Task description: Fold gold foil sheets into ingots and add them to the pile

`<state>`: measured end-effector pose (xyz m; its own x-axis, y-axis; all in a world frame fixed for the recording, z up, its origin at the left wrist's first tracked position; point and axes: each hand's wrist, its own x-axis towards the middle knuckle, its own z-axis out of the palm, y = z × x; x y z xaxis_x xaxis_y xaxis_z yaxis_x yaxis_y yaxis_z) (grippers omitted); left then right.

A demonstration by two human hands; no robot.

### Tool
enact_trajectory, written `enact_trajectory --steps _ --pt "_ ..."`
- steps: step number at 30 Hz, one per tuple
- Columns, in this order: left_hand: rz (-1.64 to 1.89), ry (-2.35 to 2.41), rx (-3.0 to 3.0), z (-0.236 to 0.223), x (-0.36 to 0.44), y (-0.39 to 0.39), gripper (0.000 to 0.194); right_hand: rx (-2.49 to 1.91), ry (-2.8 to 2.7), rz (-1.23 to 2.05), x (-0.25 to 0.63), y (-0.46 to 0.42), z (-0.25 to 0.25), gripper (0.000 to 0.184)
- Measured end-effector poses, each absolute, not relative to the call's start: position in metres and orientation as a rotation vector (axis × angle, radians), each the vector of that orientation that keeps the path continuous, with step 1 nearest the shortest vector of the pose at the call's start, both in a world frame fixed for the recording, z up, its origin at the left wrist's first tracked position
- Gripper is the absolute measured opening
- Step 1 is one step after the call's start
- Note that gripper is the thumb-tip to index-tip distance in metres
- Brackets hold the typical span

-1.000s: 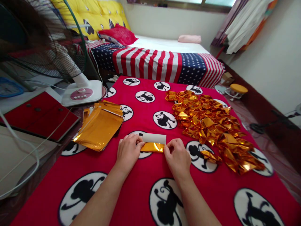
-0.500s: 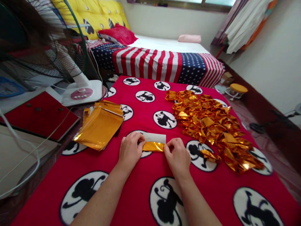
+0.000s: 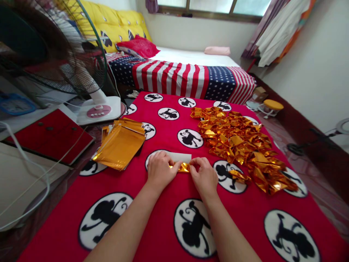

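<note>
Between my hands lies a sheet of gold foil paper [image 3: 184,167], its near part folded into a shiny gold strip and its pale back [image 3: 182,157] showing behind. My left hand [image 3: 162,168] covers the left part of the strip, thumb pressed on the gold. At the right end, the fingers of my right hand [image 3: 204,174] pinch the strip's edge. A stack of flat gold foil sheets [image 3: 121,145] rests to the left. On the right spreads a heap of folded gold foil pieces [image 3: 237,140], with a single folded piece [image 3: 237,176] nearer my right hand.
A red cloth with monkey prints [image 3: 152,222] covers the surface. At the left stand a spinning fan [image 3: 99,109] and a red panel [image 3: 51,133]. Beyond is a bed with a flag-patterned cover [image 3: 174,78]; a yellow stool [image 3: 273,104] stands on the floor at right.
My left hand has slid right along the gold strip, closer to my right hand, covering more of it. My right hand keeps its place at the strip's end. The camera view has tipped slightly upward.
</note>
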<state>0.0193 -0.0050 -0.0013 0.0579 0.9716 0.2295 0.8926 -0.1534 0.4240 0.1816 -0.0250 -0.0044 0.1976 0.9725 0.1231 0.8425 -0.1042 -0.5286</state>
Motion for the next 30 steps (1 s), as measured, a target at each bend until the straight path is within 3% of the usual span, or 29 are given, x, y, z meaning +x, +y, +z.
enact_trajectory --steps 18,24,30 --pt "0.709 1.937 2.174 -0.011 0.021 -0.010 0.035 -2.130 -1.685 0.280 0.163 -0.027 0.001 0.024" --pt "0.660 1.811 2.165 -0.009 0.009 -0.010 0.020 -2.091 -1.708 0.386 0.172 -0.030 0.001 0.013" --pt "0.623 1.718 2.146 -0.008 0.001 -0.008 0.011 -2.100 -1.710 0.410 0.171 -0.030 0.004 0.015"
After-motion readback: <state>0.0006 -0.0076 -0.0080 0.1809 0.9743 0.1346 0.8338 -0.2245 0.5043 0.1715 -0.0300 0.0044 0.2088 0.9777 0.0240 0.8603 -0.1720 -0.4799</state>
